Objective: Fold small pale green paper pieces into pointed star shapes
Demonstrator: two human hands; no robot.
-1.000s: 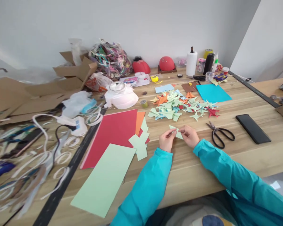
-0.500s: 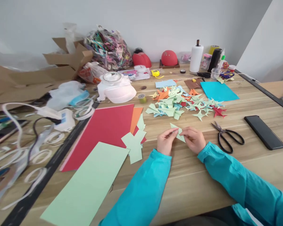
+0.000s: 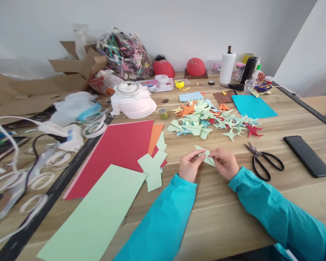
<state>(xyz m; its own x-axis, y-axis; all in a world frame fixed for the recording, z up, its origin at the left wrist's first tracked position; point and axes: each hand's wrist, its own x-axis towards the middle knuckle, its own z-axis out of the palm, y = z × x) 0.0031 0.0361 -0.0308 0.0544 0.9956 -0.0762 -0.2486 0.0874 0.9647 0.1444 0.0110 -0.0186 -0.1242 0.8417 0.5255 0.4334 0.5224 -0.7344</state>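
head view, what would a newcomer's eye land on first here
The left hand and right hand pinch a pale green folded paper between them over the middle of the wooden table. Just beyond them lies a bright heap of folded paper shapes, and a big red sheet spreads to the left.

Head-worn view, forward and down, close over the wooden table (image 3: 220, 214).

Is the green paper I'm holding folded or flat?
Folded: the green paper has pointed tips and a crease, held by left hand and right hand.
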